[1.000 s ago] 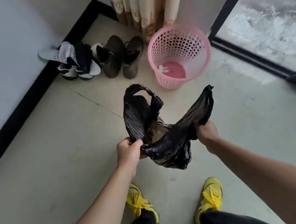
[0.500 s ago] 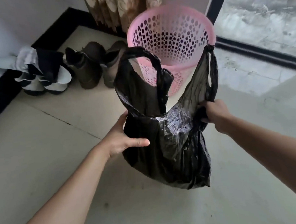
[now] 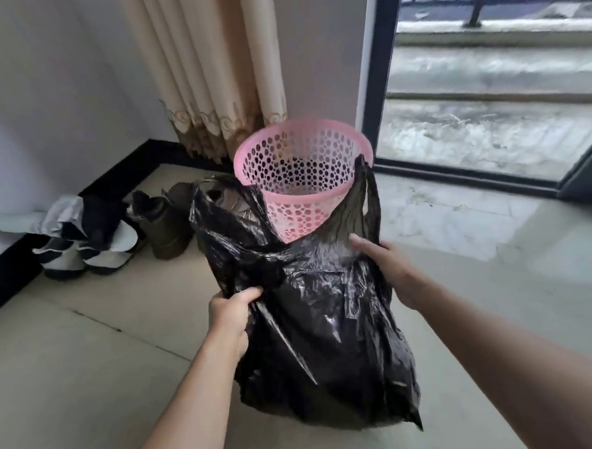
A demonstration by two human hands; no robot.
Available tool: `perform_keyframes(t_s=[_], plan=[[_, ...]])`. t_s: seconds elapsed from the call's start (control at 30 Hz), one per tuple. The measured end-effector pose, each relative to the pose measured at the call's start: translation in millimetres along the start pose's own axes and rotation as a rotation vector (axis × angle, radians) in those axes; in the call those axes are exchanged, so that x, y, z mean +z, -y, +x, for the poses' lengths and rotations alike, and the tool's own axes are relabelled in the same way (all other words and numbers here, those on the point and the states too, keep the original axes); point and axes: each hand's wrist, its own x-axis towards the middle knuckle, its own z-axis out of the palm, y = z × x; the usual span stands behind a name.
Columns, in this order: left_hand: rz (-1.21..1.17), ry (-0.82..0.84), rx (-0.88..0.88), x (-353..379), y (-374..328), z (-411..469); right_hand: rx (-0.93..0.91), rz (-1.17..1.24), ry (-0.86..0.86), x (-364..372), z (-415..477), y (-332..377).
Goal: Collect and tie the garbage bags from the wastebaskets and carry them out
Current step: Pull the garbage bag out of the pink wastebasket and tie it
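Your left hand (image 3: 229,318) pinches the crinkled, glossy black bag (image 3: 328,342); your right hand (image 3: 388,271) presses its three-o'clock side, fingers straight together.

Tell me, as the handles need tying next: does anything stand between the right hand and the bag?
Nothing visible does. The right hand is open at the upper edge of the bag, the left hand grips its other side, and the basket stands behind the bag, out of the way.

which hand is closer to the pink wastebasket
Right. The right hand lies flat on the black garbage bag just in front of the pink wastebasket; the left hand grips the bag lower down and farther back.
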Motion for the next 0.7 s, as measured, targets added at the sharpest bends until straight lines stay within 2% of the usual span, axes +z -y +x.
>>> perform_keyframes(t_s=[0.1,0.23,0.3,0.4,0.6,0.7], plan=[[-0.013,-0.050,0.027,5,5,-1,-0.022,-0.275,0.073,8,-11,1],[-0.141,0.209,-0.089,16,1,-10,0.151,-0.409,0.029,24,-11,-14],[-0.173,0.326,-0.170,14,-4,-16,0.182,-0.339,0.002,30,-11,-23],[-0.160,0.366,-0.201,7,-5,-21,0.218,-0.190,-0.090,32,-17,-27],[-0.205,0.186,-0.151,6,-6,-20,0.221,0.164,-0.154,34,-19,-28],[-0.233,0.139,-0.128,10,-12,-28,0.200,0.268,-0.035,42,-34,-11]])
